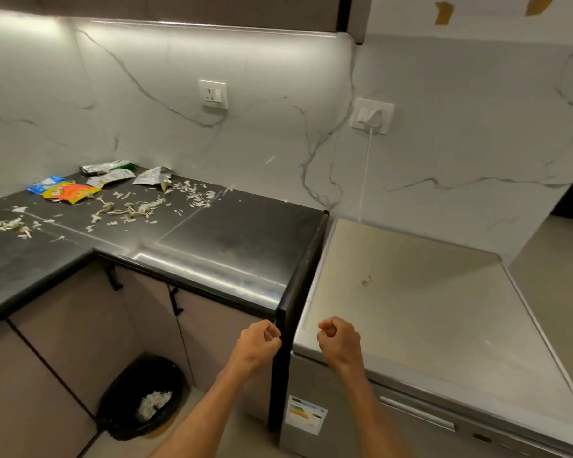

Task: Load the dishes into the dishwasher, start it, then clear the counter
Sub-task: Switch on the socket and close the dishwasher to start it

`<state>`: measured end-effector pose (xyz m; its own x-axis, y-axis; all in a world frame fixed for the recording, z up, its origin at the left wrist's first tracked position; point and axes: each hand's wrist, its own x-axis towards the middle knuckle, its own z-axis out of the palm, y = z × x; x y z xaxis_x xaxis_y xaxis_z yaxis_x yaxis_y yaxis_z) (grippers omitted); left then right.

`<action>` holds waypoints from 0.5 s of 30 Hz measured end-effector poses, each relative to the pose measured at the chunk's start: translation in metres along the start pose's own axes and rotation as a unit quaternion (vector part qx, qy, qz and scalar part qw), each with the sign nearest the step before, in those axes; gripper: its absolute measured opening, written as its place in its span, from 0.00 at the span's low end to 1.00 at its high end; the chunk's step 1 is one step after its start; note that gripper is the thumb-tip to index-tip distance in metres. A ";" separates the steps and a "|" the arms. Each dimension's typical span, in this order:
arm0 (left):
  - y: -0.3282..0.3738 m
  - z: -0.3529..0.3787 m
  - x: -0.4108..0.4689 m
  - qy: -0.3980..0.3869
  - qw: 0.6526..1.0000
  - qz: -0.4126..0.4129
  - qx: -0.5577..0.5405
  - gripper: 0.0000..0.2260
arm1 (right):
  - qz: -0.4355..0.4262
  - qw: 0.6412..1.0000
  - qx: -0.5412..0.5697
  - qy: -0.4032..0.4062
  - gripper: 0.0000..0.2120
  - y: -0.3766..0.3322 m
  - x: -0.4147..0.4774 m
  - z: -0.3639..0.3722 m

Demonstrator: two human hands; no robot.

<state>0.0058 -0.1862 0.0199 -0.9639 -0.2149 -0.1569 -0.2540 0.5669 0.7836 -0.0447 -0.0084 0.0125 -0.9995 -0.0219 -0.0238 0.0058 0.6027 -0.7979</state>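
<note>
Left hand (260,342) and right hand (338,338) are curled, seemingly empty, astride the counter (239,233) edge; the dishwasher (411,292) top lies bare beyond the right hand.

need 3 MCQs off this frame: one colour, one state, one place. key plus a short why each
1. The counter top is: A white; B black; C wood brown.
2. The dishwasher door is: A shut; B fully open; C taken off.
3. The bin stands: A on the counter; B on the dishwasher; C on the floor by the lower cabinets.
Key: 1 B, a dark slab shows under the wrappers; 2 A, the front is flush, with no racks showing; 3 C, it sits on the floor below the counter's corner.
</note>
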 end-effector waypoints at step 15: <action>-0.026 -0.064 0.066 -0.012 0.992 0.086 0.087 0.06 | -0.058 0.995 -0.052 0.059 0.05 -0.050 0.035 0.060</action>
<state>-0.0457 -0.2661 0.0273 -0.9953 -0.0850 -0.0453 -0.0929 0.7228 0.6848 -0.0778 -0.0871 0.0159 -0.9900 -0.0063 0.1409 -0.1075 0.6805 -0.7249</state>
